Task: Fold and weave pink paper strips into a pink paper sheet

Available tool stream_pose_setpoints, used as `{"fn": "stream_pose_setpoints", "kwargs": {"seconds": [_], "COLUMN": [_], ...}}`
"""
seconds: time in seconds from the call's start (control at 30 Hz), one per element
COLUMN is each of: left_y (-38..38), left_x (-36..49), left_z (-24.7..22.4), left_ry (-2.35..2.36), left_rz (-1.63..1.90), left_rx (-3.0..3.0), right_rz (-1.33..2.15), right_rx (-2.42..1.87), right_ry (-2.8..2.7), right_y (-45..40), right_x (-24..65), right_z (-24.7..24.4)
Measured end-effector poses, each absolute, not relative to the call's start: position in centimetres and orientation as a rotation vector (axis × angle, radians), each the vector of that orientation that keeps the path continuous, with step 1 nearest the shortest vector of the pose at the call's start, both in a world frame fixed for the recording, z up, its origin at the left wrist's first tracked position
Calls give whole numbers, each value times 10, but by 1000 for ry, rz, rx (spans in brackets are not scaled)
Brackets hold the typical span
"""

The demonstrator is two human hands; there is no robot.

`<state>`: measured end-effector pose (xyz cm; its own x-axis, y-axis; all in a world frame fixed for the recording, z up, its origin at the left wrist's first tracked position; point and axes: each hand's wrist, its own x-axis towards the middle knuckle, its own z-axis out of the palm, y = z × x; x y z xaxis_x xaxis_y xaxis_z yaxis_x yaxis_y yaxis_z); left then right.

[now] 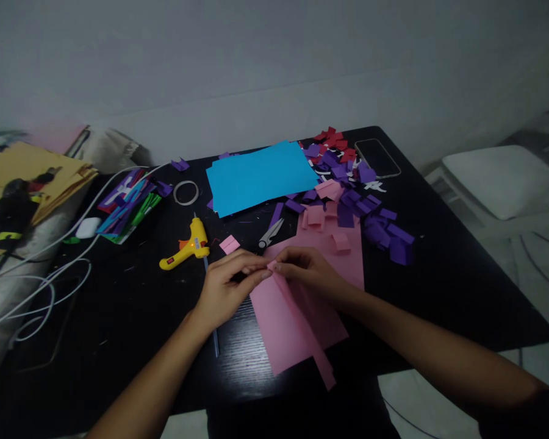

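The upper end of 1 pink strip (310, 338) is pinched between the closed fingers of the left hand (222, 289) and the right hand (313, 271), above 1 pink sheet (272, 329) on the bench (132, 329); its tail is hung past the sheet's near edge. A skewed crease could be caused by uneven pressure from the 2 grips, and the loose tail could be snagged by a sleeve or wrist. By the left hand, 1 yellow glue gun (197, 235) is placed, and could be knocked if that hand were swung outward. Also counted are 1 pair of scissors (272, 233), 1 tape ring (174, 194) and 1 phone (377, 157); the purple pieces (400, 250) are probably too overlapped to be counted.
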<state>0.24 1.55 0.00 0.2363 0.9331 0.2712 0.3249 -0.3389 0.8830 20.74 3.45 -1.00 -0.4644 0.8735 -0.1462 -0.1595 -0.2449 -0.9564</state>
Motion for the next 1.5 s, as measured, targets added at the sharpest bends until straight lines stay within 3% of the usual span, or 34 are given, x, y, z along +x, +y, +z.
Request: {"fn": "stream_pose_setpoints", "kwargs": {"seconds": [1.5], "left_y": [17], "left_x": [-6], "left_z": [-6], "left_ry": [973], "left_rz": [1175], "left_rx": [2137], "right_rz": [1767], "right_rx": [-884], "right_ry": [-1394], "right_y": [37], "right_x": [210], "right_z": [-22]}}
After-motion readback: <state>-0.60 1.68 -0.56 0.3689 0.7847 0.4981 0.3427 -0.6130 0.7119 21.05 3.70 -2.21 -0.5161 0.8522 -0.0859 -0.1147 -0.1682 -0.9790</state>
